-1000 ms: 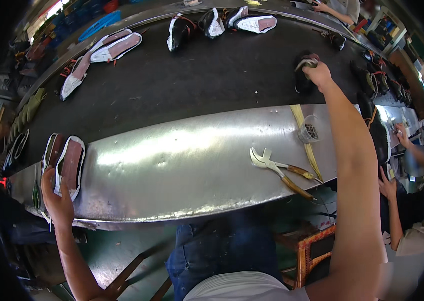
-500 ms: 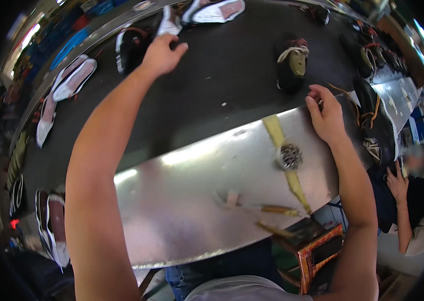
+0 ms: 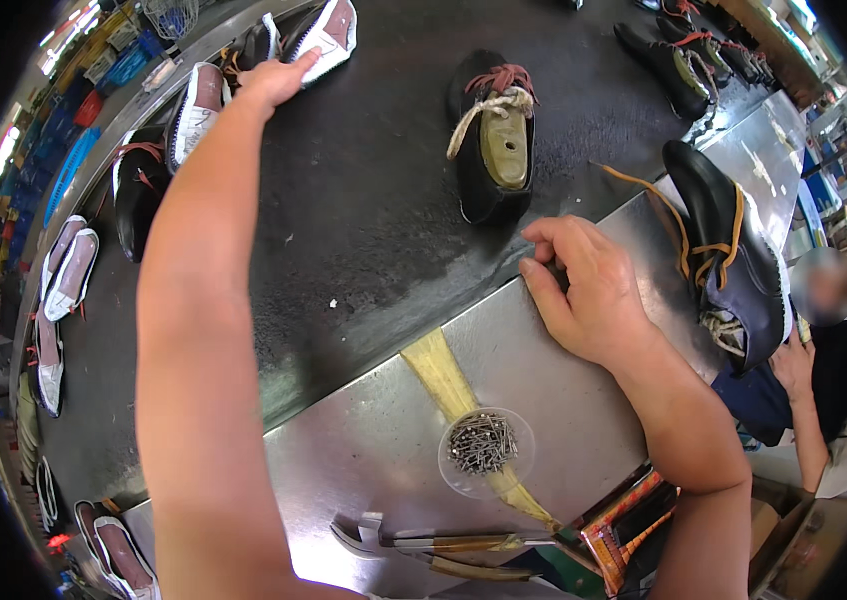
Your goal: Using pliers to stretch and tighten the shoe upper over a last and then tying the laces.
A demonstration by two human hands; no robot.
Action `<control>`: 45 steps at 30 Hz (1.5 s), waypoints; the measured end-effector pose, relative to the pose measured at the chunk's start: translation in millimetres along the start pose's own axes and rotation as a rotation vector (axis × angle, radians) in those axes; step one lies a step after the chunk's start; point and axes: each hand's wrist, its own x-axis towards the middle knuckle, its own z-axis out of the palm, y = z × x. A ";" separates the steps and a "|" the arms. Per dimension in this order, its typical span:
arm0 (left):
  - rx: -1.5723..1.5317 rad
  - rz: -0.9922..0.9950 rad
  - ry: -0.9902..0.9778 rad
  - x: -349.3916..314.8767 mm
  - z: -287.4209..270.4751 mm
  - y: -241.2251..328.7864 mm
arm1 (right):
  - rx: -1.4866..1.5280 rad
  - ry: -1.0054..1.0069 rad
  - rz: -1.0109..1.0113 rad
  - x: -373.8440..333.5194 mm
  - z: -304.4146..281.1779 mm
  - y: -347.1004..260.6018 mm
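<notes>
My left hand (image 3: 278,85) reaches to the far left of the dark surface. Its thumb lies on the pale underside of an upturned shoe (image 3: 331,32), while the other fingers are partly hidden beside it. Near the metal table's edge, my right hand (image 3: 588,285) is empty, its fingers loosely bent and the thumb apart. Just beyond it stands a black shoe (image 3: 478,205) with an olive last (image 3: 505,150) inside, tied with red lace and cream cord. Another black shoe (image 3: 703,185) with tan laces and a white edge lies to the right of that hand.
On the metal table (image 3: 343,440), a clear dish (image 3: 443,480) of nails sits over a yellow strip (image 3: 433,365). A hammer (image 3: 443,545) lies at the near edge. More shoes (image 3: 73,270) line the left rim. At right, a co-worker's hand (image 3: 793,365) is by the tan-laced shoe.
The view has shifted to the right. My left hand has come onto an upturned shoe, thumb over its underside. My right hand stays empty, near the metal table's edge.
</notes>
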 end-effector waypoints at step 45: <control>-0.100 -0.663 0.182 -646.9 -427.6 -440.9 | -0.068 -0.110 -0.253 -258.5 -14.2 -200.0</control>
